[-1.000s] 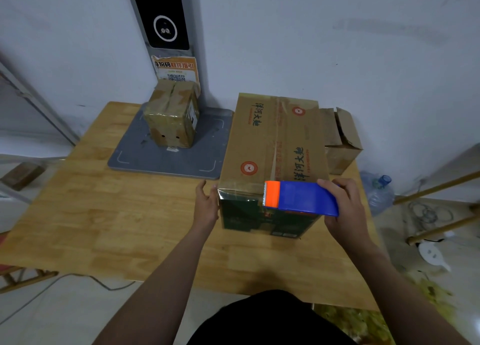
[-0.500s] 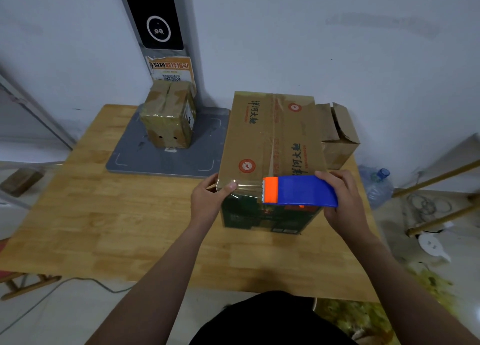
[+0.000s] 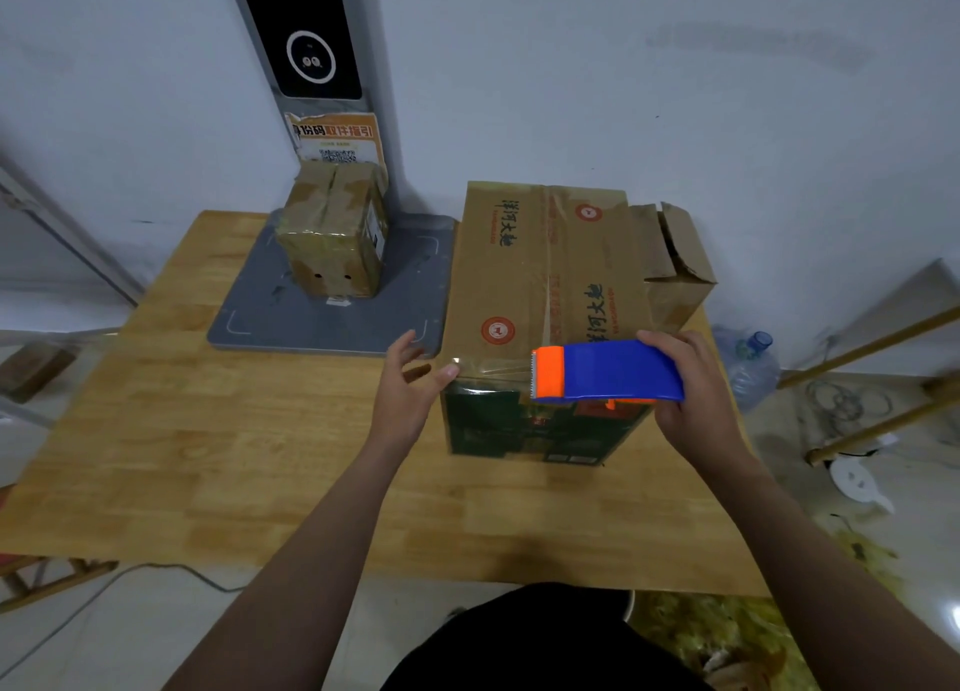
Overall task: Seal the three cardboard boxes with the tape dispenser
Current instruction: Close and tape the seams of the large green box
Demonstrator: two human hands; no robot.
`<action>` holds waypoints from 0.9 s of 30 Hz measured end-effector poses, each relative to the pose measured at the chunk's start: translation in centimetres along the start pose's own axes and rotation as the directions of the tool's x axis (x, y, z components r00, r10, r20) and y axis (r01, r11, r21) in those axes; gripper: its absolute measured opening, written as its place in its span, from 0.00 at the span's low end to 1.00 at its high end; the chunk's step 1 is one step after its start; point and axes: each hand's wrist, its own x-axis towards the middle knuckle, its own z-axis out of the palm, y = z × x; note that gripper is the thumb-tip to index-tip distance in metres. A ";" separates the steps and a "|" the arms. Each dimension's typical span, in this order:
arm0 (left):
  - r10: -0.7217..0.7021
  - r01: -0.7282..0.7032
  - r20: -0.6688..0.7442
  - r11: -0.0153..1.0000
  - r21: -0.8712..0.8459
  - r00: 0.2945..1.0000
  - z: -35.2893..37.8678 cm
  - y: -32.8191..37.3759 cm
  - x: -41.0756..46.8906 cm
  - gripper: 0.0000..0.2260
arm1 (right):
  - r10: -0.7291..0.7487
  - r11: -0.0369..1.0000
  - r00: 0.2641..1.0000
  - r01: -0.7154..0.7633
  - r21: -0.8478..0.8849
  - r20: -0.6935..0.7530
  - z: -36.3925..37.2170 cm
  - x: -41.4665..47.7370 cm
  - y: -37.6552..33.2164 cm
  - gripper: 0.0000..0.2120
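A large printed cardboard box (image 3: 540,285) stands in the middle of the wooden table (image 3: 208,456), with clear tape along its top seam and near edge. My right hand (image 3: 696,399) grips a blue and orange tape dispenser (image 3: 608,370) at the box's near top edge. My left hand (image 3: 410,389) is at the box's near left corner, thumb pressing the tape end there, fingers spread. A small taped box (image 3: 332,233) sits on a grey platform (image 3: 322,321) at the back left. A third box (image 3: 675,259) with raised flaps stands behind the large one on the right.
A grey pillar with a black screen (image 3: 306,30) rises against the wall behind the platform. A plastic water bottle (image 3: 748,363) lies on the floor to the right, beside wooden poles (image 3: 872,347) and cables. The table's near edge is close to my body.
My left hand moved from the side of the large box up to its near left corner and now presses the tape there. The dispenser stayed at the near edge, shifting slightly.
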 end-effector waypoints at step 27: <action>0.208 -0.393 0.396 0.788 0.474 0.895 1.1 4.4 2.8 0.45 | 0.014 0.997 0.997 -0.009 -0.072 0.074 -0.6 0.0 -0.8 0.32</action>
